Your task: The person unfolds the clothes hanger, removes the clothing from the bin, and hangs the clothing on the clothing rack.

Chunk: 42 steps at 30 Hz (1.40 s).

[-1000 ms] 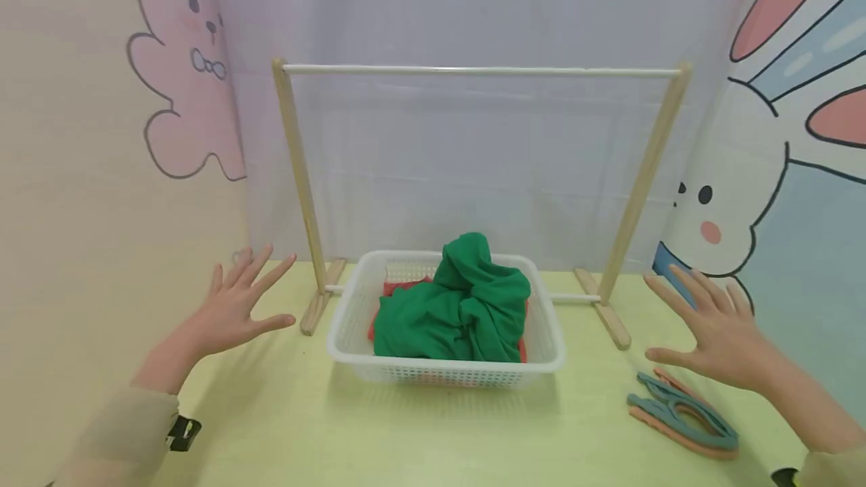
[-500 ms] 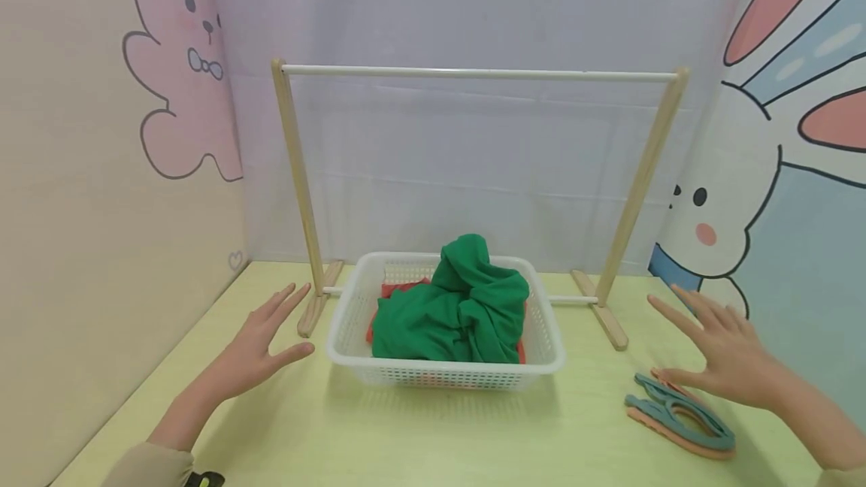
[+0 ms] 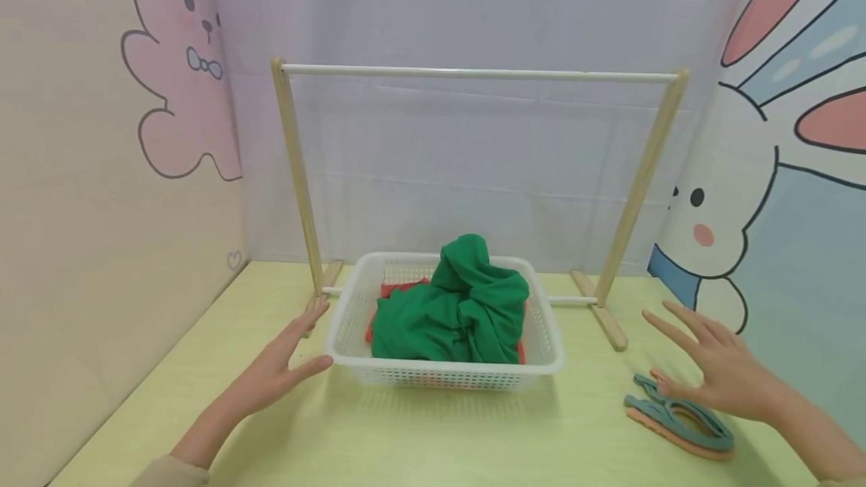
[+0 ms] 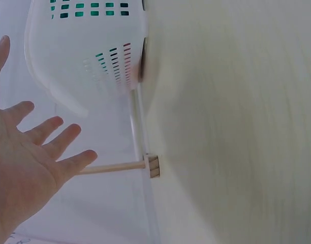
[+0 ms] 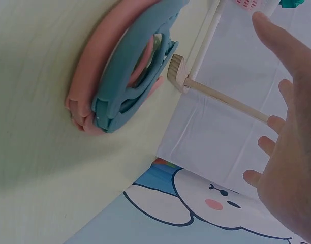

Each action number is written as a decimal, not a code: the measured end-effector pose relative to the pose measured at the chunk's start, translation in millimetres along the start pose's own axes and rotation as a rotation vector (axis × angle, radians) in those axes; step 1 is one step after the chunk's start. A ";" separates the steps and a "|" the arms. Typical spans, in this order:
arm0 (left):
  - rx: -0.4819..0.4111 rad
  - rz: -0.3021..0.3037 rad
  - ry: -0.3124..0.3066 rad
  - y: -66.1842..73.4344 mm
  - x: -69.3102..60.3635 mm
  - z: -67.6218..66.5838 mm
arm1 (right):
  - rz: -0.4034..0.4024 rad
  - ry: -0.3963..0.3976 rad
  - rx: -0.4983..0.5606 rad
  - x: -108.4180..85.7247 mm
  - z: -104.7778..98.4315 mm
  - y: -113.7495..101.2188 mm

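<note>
Yellow table (image 3: pixel 440 442), basket (image 3: pixel 446 374) before rack (image 3: pixel 476 73), hangers (image 5: pixel 119 68) near right grip (image 3: pixel 727 374) — spread, left grip (image 3: pixel 274 370) likewise

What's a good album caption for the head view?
Between left hand and right hand: a white basket holding green cloth and red cloth, clothes rack behind, folding hangers at right.

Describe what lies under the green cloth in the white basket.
Red cloth shows past the edges of the green cloth. Anything else beneath it in the white basket is covered and cannot be seen.
</note>
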<state>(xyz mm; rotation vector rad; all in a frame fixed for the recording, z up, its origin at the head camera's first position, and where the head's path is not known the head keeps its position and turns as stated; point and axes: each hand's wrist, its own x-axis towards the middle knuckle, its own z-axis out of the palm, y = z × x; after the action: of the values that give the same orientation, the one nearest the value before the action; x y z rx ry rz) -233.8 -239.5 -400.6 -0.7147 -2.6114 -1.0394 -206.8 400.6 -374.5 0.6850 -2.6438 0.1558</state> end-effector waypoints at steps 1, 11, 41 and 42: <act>-0.012 -0.005 -0.006 0.4 0.3 1.2 | -0.002 0.000 0.003 -0.7 0.8 -0.1; -0.181 -0.073 -0.058 -1.3 7.4 11.0 | -0.021 0.013 0.013 -6.2 7.6 -4.1; -0.370 -0.211 -0.135 -9.0 15.9 13.8 | 0.077 -0.333 0.546 -26.4 24.7 15.2; -0.370 -0.211 -0.136 -9.2 15.9 13.7 | 0.079 -0.359 0.557 -26.3 25.0 17.4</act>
<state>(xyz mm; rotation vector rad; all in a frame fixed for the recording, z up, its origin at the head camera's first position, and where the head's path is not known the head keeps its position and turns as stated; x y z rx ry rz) -252.7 -230.2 -409.5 -0.6097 -2.6819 -1.6186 -203.1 422.3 -408.2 0.8410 -2.9911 0.8939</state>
